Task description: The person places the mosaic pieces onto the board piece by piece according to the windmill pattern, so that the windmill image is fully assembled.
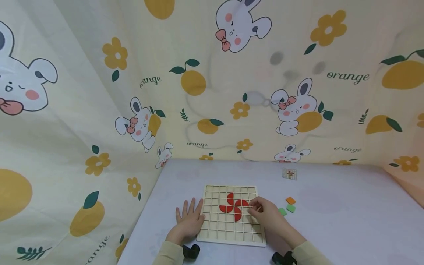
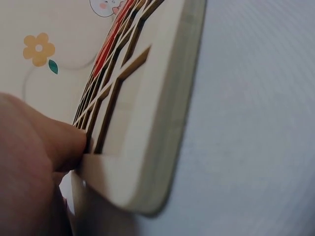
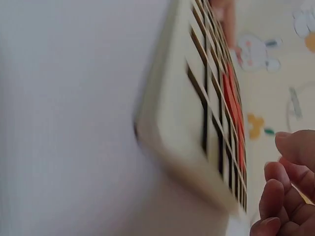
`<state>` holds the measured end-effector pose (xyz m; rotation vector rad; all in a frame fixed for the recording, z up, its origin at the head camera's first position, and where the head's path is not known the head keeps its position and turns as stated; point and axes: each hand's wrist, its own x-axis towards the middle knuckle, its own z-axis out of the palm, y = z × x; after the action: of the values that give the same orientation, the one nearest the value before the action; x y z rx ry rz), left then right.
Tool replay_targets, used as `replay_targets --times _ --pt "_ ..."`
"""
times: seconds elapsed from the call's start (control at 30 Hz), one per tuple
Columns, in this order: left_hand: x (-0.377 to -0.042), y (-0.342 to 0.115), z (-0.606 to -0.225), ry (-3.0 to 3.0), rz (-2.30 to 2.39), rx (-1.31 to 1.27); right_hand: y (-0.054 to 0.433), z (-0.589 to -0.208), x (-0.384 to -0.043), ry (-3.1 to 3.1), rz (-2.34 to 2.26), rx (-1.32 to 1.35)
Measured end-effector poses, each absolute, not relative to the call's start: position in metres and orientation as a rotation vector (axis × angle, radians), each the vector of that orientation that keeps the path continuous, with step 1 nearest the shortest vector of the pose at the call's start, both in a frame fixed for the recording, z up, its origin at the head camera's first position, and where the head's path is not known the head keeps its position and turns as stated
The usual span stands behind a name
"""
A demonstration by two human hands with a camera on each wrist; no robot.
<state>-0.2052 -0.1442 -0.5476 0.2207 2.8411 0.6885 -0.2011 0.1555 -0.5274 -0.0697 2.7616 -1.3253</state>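
A square wooden grid board [image 1: 228,235] lies on the table, with several red half-round pieces [image 1: 237,214] set in a pinwheel near its middle. My left hand [image 1: 190,219] lies at the board's left edge, fingers spread. Its thumb touches the frame, as the left wrist view shows close up. Over the right side of the board is my right hand [image 1: 267,215], its fingers curled and fingertips close to the rightmost red piece [image 1: 241,202]. In the right wrist view its thumb [image 3: 298,146] is near the bent fingers; I cannot tell whether a small piece is between them.
Right of the board lie an orange tile [image 1: 290,200], a green tile [image 1: 290,208] and another green tile [image 1: 282,211] beside the right hand. Farther back is a small card [image 1: 289,174] with a pinwheel picture. A printed curtain [image 1: 212,106] hangs behind the white table [image 1: 344,221].
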Motion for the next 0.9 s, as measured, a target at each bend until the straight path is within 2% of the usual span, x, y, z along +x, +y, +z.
replay_targets --times 0.17,0.53,0.9 --pt "-0.206 -0.145 -0.551 2.846 0.678 0.233 0.19 -0.523 -0.205 2.832 -1.272 0.077" --pt "-0.205 -0.145 -0.549 2.871 0.661 0.236 0.26 -0.519 -0.196 2.915 -1.143 0.158" --pt "-0.206 -0.145 -0.55 2.877 0.656 0.232 0.286 -0.526 -0.194 2.871 -1.122 0.249"
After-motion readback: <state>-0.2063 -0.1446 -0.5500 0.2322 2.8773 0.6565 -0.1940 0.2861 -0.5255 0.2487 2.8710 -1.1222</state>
